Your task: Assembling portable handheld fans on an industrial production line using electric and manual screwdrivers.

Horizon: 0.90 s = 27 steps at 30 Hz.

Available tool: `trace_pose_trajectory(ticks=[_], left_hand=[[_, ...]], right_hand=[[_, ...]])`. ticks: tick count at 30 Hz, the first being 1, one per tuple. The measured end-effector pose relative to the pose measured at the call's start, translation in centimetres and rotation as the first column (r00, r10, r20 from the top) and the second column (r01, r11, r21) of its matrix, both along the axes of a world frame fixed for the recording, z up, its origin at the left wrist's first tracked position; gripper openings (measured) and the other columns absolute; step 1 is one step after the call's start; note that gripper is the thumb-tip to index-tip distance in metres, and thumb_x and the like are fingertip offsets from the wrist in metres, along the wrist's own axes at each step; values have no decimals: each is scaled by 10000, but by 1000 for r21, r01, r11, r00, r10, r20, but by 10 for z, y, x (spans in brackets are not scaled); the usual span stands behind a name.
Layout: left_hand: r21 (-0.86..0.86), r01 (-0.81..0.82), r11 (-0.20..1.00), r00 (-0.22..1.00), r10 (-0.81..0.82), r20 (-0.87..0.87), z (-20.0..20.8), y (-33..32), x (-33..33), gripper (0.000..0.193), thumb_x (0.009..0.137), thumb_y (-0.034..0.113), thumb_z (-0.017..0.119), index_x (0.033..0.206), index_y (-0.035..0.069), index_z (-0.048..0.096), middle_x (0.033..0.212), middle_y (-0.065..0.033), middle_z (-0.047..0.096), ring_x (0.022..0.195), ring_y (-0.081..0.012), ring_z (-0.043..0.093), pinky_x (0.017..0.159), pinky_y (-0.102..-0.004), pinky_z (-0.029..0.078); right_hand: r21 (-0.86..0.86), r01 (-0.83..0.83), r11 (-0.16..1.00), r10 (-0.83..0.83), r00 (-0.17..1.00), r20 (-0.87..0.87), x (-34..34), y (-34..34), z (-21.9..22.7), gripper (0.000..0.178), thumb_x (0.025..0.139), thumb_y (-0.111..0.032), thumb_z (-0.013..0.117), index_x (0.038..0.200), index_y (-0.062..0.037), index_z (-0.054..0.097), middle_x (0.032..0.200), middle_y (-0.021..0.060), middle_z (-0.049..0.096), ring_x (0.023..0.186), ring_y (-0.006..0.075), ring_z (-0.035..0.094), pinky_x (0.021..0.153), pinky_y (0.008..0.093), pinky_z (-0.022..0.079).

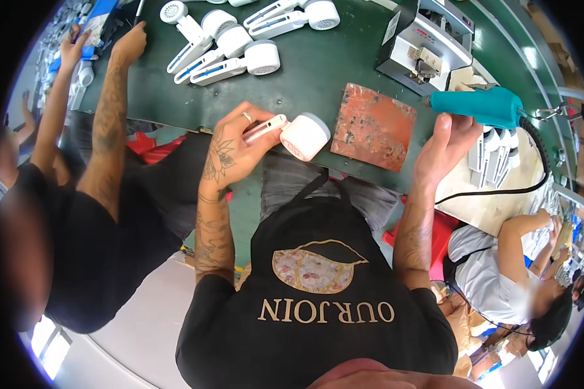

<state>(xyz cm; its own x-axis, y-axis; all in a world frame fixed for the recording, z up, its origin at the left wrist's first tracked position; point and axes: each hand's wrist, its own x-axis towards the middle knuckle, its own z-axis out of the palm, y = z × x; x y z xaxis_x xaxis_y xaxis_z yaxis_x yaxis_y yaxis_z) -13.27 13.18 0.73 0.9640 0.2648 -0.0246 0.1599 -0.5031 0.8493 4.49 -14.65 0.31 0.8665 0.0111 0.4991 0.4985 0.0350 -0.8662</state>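
Note:
My left hand (pixel 235 146) is closed round the slim handle of a white handheld unit (pixel 305 136), which looks like a hand shower. Its drum-shaped head has a grey rim and points right, over the table's near edge. My right hand (pixel 449 144) grips a teal electric screwdriver (pixel 477 108) from below; the fingers behind it are partly hidden. The screwdriver lies nearly level, with its narrow nose toward the left. Between my hands a worn reddish-brown square plate (pixel 374 126) rests on the green table (pixel 305 71), touched by neither hand.
Several similar white units (pixel 240 55) lie at the back left. A grey metal machine (pixel 428 42) stands at the back right. A black cable (pixel 544 155) hangs from the screwdriver near more white units (pixel 490 155). Co-workers sit left (pixel 104 246) and right (pixel 486 259).

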Motion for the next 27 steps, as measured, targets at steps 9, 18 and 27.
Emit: trace_pose_trajectory(ticks=[9, 18, 27], left_hand=[[-672, -302, 677, 949, 284, -141, -7, -47, 5, 208, 945, 49, 739, 1121, -27, 658, 916, -63, 710, 854, -70, 670, 706, -215, 570], [-139, -300, 944, 911, 326, 253, -15, -61, 29, 240, 834, 143, 855, 1004, 28, 731, 904, -73, 678, 788, -155, 674, 728, -292, 533], [50, -394, 918, 867, 354, 351, -26, -75, 87, 264, 866, 192, 830, 977, 11, 674, 914, -130, 648, 799, -278, 656, 734, -375, 530]], right_hand=[[4, -7, 1000, 8, 985, -171, 21, -11, 16, 508, 1002, -159, 672, 1440, 20, 490, 1171, 121, 682, 1106, 194, 617, 958, 345, 497], [-68, 339, 938, -334, 939, 81, -13, -49, -22, 414, 993, -58, 573, 1377, 56, 470, 1217, 138, 585, 1102, 220, 562, 991, 362, 465], [-266, -21, 964, 20, 1000, -7, -71, -30, -36, 382, 909, -31, 675, 1275, 7, 575, 1190, 169, 550, 1049, 268, 557, 937, 372, 476]])
